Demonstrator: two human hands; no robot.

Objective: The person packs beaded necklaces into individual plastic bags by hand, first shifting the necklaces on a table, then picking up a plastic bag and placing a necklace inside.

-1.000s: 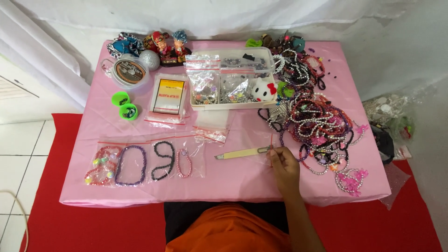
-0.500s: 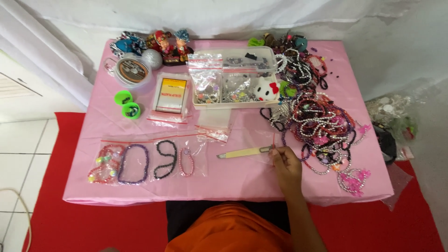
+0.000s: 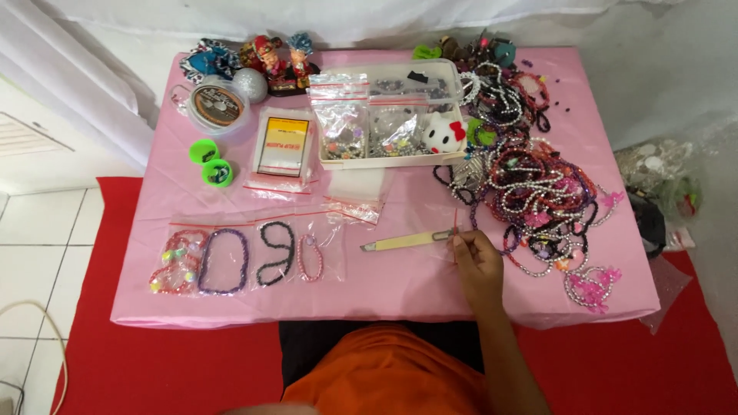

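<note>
Tweezers (image 3: pixel 406 241) pinched at tip by right hand (image 3: pixel 478 261).

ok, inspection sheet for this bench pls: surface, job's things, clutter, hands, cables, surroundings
Surface: low table under a pink cover.
Job's things: pale cutter tool lying flat; thin red cord at the fingertips.
Clutter: bead bracelet heap at right; bagged bracelets front left; clear tray of bead bags; cord spool; two green pots.
Hands: right hand pinching the cord by the cutter's end; left hand not in view.
Cables: white cable on the floor tiles, far left.
Surroundings: red mat, white curtain.
</note>
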